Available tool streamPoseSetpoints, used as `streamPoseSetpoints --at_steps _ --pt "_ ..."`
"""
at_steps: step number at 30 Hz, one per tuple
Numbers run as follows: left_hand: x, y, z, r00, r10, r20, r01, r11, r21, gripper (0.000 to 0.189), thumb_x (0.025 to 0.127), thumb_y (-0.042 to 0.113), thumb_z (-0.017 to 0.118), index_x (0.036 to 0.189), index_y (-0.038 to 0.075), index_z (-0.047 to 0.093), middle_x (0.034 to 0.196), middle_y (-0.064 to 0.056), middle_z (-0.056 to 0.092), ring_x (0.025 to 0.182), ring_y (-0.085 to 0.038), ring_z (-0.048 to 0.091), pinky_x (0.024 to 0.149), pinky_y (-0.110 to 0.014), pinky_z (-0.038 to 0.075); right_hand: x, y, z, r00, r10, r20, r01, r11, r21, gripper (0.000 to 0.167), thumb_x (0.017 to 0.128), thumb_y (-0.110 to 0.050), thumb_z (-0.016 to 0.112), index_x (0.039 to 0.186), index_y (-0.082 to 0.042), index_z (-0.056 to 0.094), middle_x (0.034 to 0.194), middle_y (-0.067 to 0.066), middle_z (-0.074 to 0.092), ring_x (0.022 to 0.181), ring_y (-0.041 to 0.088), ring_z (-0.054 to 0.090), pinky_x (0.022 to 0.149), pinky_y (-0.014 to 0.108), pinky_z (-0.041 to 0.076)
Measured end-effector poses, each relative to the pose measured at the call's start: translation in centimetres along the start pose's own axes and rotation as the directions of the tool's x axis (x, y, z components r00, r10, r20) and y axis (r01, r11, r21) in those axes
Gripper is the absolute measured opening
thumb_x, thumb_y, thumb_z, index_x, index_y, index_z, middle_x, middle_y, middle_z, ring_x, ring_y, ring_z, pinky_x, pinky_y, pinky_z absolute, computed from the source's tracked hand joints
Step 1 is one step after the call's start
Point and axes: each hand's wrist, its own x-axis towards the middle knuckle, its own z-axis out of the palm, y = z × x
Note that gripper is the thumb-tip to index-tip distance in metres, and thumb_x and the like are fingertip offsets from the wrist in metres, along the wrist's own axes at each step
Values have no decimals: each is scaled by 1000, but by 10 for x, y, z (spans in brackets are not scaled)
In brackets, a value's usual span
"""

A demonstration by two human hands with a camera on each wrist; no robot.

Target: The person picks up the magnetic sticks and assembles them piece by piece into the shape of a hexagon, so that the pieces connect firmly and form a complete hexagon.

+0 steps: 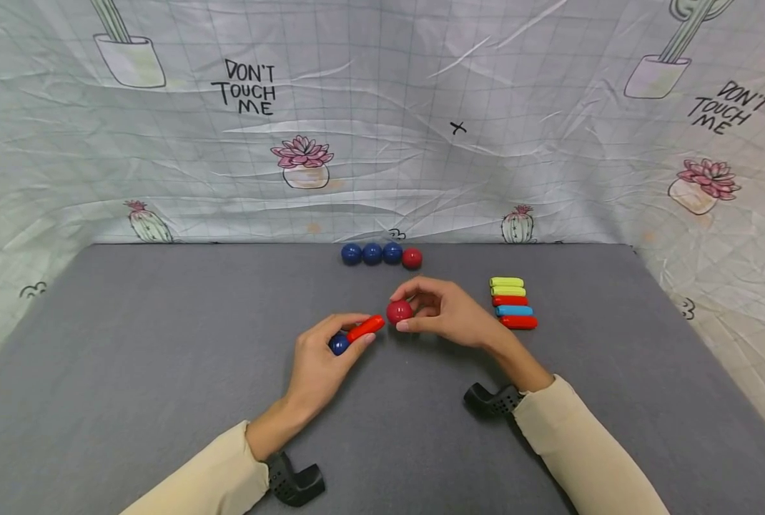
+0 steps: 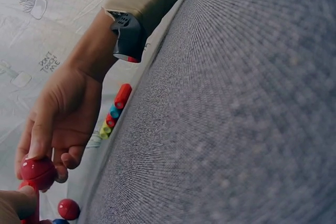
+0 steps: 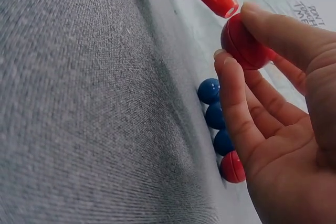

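My left hand (image 1: 317, 366) holds a red rod (image 1: 366, 328) between thumb and fingers. A glossy blue ball (image 1: 339, 344) sits at the rod's near end, partly covered by the hand. Opposite it, my right hand (image 1: 445, 313) pinches a red ball (image 1: 399, 310) by the fingertips. In the right wrist view, the rod's free end, with a small pale round spot in its tip, points at the red ball (image 3: 247, 43) and is close beside it. Both hands are above the middle of the grey table.
At the table's back edge, three blue balls (image 1: 372, 254) and one red ball (image 1: 412, 258) stand in a row. To the right lie several short rods (image 1: 514, 311) side by side, yellow-green, red and blue. A printed cloth (image 1: 382, 107) hangs behind the grey table (image 1: 196, 343).
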Motion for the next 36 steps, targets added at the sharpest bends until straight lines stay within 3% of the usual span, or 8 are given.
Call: streamPoseSetpoints --at_steps 4,9,16,23,29,36 --pt "0 0 0 1000 16 3 -16 1000 14 25 81 21 79 104 16 72 97 7 68 84 -7 61 73 -31 49 -2 -10 2 1000 -11 14 11 1000 4 36 82 2 73 115 -2 60 109 9 61 91 32 58 67 29 50" --pt "0 0 1 1000 17 19 -18 1000 21 23 81 22 79 102 16 72 93 9 67 80 -7 60 70 -29 49 1 6 1 999 -21 26 21 1000 7 36 82 -4 75 116 -9 61 110 5 60 90 27 58 66 31 52" --pt "0 1 0 999 16 33 -17 1000 22 23 81 20 79 102 16 71 91 9 67 79 -6 60 69 -29 49 1 4 2 999 -24 28 24 1000 8 36 82 -5 75 115 -10 62 112 4 61 91 25 59 68 32 52" --pt "1 1 0 996 -17 85 18 1000 -15 31 83 15 77 111 8 67 88 5 67 76 -6 60 67 -28 49 1 -2 5 999 -36 22 35 999 13 39 82 3 72 119 -2 59 115 9 59 92 32 58 64 29 51" --pt "0 0 0 993 -7 114 13 999 -50 37 84 12 76 117 5 62 88 4 66 67 -7 58 60 -27 46 2 2 8 1000 -13 11 12 998 65 40 82 2 74 118 -5 57 112 9 59 90 31 60 61 28 49" --pt "0 0 0 989 -9 148 28 992 -125 44 84 12 75 123 6 56 84 5 66 64 -9 58 59 -26 46 3 2 11 999 -46 13 45 996 80 38 82 -3 75 117 -5 60 108 10 60 89 28 61 69 31 52"
